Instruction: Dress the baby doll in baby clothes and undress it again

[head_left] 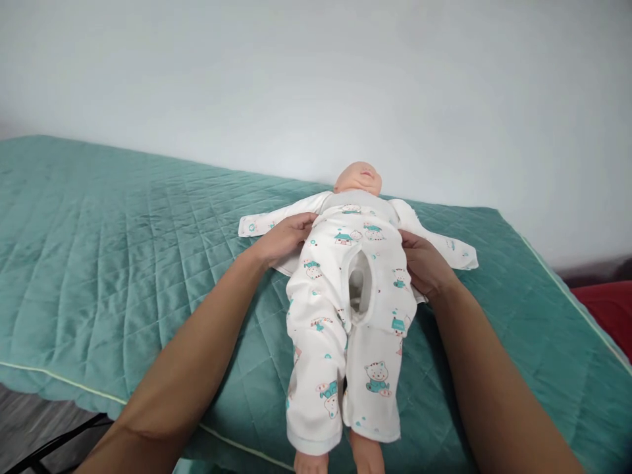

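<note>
A baby doll (358,178) lies on its back, its bare feet toward me. It wears white printed trousers (378,263) with an opening at the crotch, pulled up to its chest. A white long-sleeved top (451,247) is on its arms, which stretch out to both sides. My left hand (288,238) grips the trousers' edge at the waist on the left side, its fingertips closed against the cloth. On the opposite side my right hand (425,264) is closed at the waist of the trousers, its fingertips partly hidden by the fabric.
Beneath the doll is a bed with a green quilted cover (123,250), whose piped front edge runs below my forearms. A pale wall (296,79) stands right behind the doll's head. Something red (605,306) lies beyond the bed's right edge. A dark metal bar (59,441) shows at lower left.
</note>
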{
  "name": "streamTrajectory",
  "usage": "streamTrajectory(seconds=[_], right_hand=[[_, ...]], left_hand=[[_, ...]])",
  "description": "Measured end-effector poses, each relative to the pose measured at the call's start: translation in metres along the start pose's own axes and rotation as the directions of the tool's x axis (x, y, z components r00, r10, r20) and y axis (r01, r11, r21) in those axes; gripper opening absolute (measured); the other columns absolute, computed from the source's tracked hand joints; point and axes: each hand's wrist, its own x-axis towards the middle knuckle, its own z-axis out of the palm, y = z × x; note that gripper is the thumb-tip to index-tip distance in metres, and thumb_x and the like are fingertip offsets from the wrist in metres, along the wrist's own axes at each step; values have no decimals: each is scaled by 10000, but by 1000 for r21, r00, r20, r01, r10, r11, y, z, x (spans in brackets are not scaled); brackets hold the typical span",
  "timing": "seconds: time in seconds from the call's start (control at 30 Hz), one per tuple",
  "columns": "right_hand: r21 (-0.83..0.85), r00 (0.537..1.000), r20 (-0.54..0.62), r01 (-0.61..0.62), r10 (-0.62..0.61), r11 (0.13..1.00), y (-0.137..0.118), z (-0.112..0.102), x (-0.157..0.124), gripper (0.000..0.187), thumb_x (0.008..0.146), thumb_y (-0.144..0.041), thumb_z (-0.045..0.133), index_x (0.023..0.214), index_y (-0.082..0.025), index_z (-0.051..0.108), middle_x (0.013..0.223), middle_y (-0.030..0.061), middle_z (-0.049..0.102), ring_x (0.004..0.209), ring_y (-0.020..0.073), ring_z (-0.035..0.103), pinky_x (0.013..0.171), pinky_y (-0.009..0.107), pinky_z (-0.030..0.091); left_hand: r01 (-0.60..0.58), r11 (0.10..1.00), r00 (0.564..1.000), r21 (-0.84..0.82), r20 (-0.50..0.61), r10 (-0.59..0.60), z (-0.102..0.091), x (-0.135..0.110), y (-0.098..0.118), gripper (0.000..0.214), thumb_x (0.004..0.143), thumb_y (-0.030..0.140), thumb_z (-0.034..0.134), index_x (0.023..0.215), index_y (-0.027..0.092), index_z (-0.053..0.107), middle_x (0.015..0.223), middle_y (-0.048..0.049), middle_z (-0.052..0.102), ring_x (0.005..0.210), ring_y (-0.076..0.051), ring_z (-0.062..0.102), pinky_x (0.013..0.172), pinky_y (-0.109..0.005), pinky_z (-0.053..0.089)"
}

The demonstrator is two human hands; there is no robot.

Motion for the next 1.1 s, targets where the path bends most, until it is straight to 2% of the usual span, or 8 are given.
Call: streamTrajectory(seconds=[0.13,0.3,0.4,0.53,0.7,0.8,0.9,1.1], right_hand=[[-72,1000,6,-4,4,997,0,0,0,296,644,-174,755,935,-231,747,926,29,779,829,232,705,727,368,576],[-215,999,40,34,-26,976,-2,-5,0,275,679,-169,733,948,-226,740,922,29,772,835,221,684,698,329,551],[-315,998,-35,32,-46,948,-5,-5,0,251,674,-152,710,911,-227,736,885,21,767,800,214,669,658,308,525],[-391,992,-105,24,-71,920,-5,-4,2,214,659,-135,678,844,-227,733,784,7,747,678,185,623,576,284,464],[-391,985,-153,19,-85,920,-1,-5,5,222,670,-150,669,861,-233,747,793,21,753,650,190,615,561,297,456],[-433,983,-143,41,-113,901,-2,-4,5,230,688,-163,668,890,-221,761,830,29,767,695,203,635,605,305,478],[-481,990,-66,77,-123,873,-5,-2,4,209,714,-198,677,899,-211,772,854,25,773,764,228,656,655,318,504],[-437,988,-2,140,-157,889,-5,-5,2,289,739,-226,685,1010,-233,785,976,18,782,933,276,679,760,352,543]], left_hand=[[-11,994,996,106,87,2,-2,-4,9,342,652,111,662,983,196,659,1015,-59,728,1028,-235,650,859,-341,506],[18,980,1000,196,20,-22,-4,-3,7,345,606,82,603,932,195,619,941,-40,710,894,-211,640,752,-309,498],[68,980,995,187,-85,-53,-7,2,-2,316,582,74,574,871,201,596,815,-18,672,745,-180,598,652,-286,451],[160,959,953,234,-291,-88,-5,9,-10,240,555,67,544,751,205,561,662,2,600,597,-153,510,591,-292,380],[105,859,903,501,-410,128,3,13,-12,125,625,113,579,715,197,605,718,-30,649,698,-189,538,672,-317,382],[82,794,923,602,-346,167,4,13,-9,117,675,131,563,724,186,655,782,-54,698,763,-216,566,724,-334,395],[60,813,959,579,-260,114,4,10,-3,103,695,139,564,671,183,654,760,-53,711,760,-225,576,718,-334,408],[52,975,991,216,-130,-24,12,4,1,184,659,98,593,770,170,720,830,-53,747,845,-251,642,791,-358,487]])
